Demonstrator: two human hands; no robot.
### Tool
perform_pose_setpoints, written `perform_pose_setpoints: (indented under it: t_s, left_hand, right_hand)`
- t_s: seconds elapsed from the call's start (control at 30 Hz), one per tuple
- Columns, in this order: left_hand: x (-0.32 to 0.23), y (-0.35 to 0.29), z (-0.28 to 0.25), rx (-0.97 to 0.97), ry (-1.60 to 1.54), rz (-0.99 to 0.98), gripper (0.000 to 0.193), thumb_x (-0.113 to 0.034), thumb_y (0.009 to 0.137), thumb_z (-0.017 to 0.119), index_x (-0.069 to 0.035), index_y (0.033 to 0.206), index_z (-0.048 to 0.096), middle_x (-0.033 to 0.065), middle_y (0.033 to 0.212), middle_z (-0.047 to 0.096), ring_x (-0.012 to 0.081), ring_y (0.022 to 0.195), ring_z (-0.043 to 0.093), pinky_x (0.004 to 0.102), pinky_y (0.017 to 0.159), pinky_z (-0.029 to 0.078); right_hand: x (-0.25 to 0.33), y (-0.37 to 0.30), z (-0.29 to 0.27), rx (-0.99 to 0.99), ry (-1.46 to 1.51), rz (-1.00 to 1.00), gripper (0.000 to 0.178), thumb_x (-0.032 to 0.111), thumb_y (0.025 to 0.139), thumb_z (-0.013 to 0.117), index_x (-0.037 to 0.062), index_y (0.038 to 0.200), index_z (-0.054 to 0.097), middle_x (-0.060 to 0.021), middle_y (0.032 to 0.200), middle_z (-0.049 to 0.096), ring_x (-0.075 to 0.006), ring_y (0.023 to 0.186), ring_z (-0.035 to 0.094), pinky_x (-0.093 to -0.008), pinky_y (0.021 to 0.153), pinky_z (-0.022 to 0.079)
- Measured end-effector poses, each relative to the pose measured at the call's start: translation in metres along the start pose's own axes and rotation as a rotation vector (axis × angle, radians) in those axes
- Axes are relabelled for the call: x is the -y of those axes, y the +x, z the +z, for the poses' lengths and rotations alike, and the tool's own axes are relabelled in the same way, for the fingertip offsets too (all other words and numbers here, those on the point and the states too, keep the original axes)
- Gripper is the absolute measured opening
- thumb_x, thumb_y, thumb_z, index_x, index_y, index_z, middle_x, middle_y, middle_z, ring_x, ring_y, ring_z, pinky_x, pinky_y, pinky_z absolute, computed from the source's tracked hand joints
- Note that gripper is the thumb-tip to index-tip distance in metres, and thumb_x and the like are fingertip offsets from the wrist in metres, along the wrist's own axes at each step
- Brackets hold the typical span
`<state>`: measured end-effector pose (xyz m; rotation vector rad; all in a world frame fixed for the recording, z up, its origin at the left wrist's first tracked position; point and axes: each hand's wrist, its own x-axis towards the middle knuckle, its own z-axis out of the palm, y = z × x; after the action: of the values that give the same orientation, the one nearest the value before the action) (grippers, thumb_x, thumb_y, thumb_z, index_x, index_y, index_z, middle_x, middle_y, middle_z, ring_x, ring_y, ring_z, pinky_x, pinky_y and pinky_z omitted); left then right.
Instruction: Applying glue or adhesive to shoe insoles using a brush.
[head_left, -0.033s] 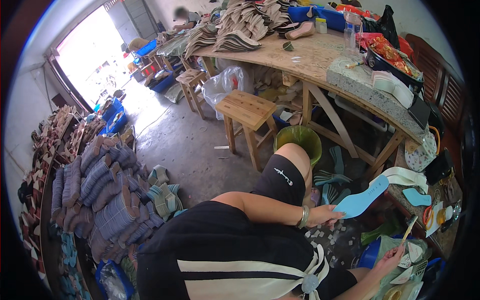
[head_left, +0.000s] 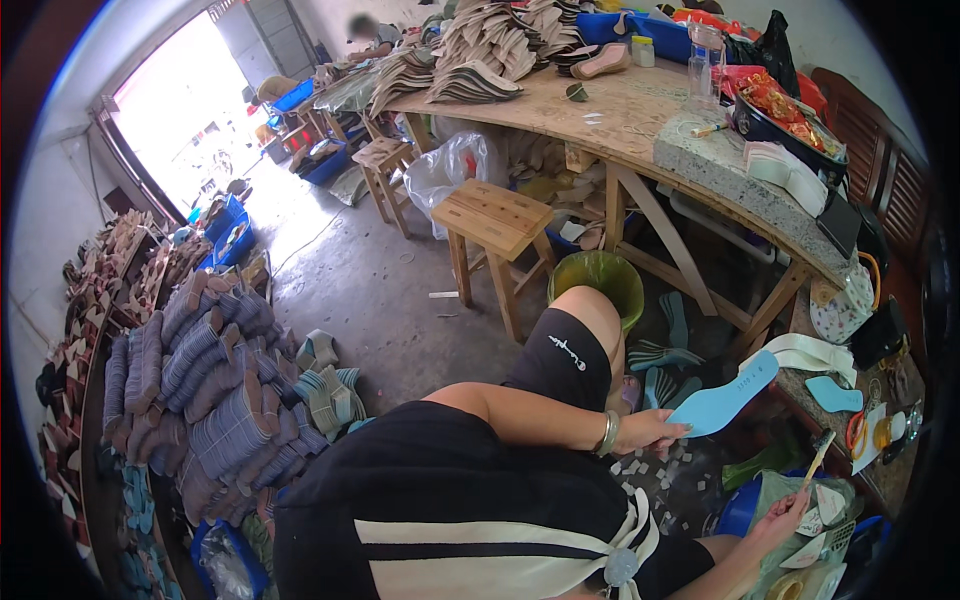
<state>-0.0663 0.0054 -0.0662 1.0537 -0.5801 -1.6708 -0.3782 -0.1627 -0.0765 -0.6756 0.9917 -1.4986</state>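
Observation:
My left hand (head_left: 648, 433) pinches one end of a light-blue insole (head_left: 722, 400), which extends to the right with its flat face up. At the lower right, my right hand (head_left: 778, 522) is closed round the wooden handle of a small brush (head_left: 818, 458), bristles pointing up. It is just above a blue basin (head_left: 737, 508) lined with green plastic and holding pale cut pieces (head_left: 828, 505). Another light-blue piece (head_left: 834, 394) lies on the low side table beyond the insole. The insole and brush are apart.
A yellow-green bucket (head_left: 603, 275) stands beyond my knee. Blue insoles (head_left: 665, 355) lie on the floor beside it. A wooden stool (head_left: 492, 216) and a long worktable (head_left: 560, 105) are ahead. Large insole stacks (head_left: 235, 405) rise at left. Small scraps (head_left: 665, 485) litter the floor.

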Motion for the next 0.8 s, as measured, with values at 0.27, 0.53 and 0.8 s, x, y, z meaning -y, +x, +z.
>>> perform_pose_setpoints:
  t_s: [0.27,0.53,0.8]
  left_hand:
    - [-0.015,-0.001,-0.002,0.004,0.081,-0.012,0.021,-0.033,0.092,0.053,-0.012,0.091,0.047,-0.0057,0.058,0.039,0.0054,0.050,0.032,0.0218,0.047,0.030]
    - [-0.015,0.000,0.000,-0.071,0.212,0.039,0.022,-0.031,0.092,0.053,-0.009,0.091,0.049,-0.0039,0.059,0.043,0.0050,0.046,0.032,0.0212,0.043,0.026]
    - [-0.001,0.005,-0.009,-0.111,0.272,0.064,0.025,-0.030,0.091,0.054,-0.006,0.083,0.053,-0.0025,0.059,0.047,0.0058,0.047,0.036,0.0233,0.043,0.026]
  right_hand:
    - [-0.003,0.002,0.007,-0.020,0.025,-0.009,0.020,0.018,0.091,0.057,0.0037,0.105,0.056,0.0049,0.066,0.041,-0.0018,0.051,0.031,-0.0179,0.043,0.023]
    - [-0.003,-0.004,0.017,0.004,0.012,0.009,0.021,0.017,0.092,0.055,0.0037,0.108,0.055,0.0049,0.067,0.042,-0.0017,0.050,0.032,-0.0174,0.043,0.025]
    - [-0.004,-0.002,0.010,0.001,-0.024,0.003,0.023,0.019,0.093,0.054,0.0028,0.110,0.055,0.0049,0.067,0.042,-0.0019,0.050,0.033,-0.0174,0.043,0.025]
